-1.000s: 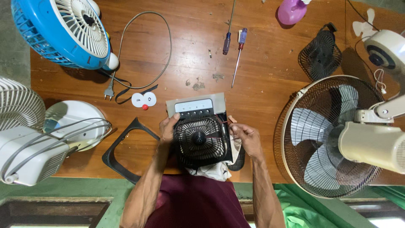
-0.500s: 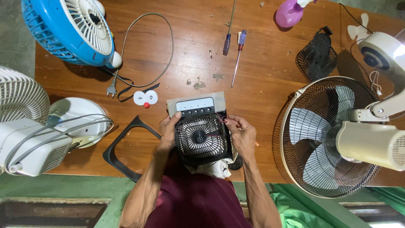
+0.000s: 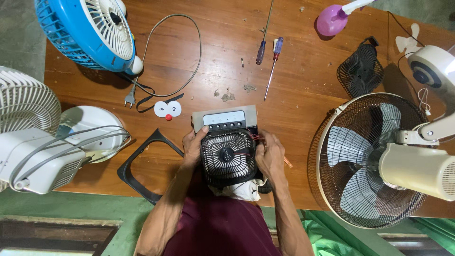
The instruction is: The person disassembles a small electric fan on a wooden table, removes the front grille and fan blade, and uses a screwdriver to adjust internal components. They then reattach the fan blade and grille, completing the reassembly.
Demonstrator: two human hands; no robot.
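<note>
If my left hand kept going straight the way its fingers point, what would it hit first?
Probably the grey control panel of the small black fan: the left hand points up the table, its fingertip already at the panel's lower edge.

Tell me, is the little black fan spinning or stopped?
Stopped. The small black fan shows sharp, unblurred grille and hub, and both hands, left hand and right hand, grip its sides.

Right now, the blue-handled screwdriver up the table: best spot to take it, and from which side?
Take the blue-handled screwdriver by its thick handle at the far end, coming from above. It lies flat on the wooden table, thin shaft pointing toward the person, apart from the darker screwdriver on its left, so there is room for fingers.
</note>
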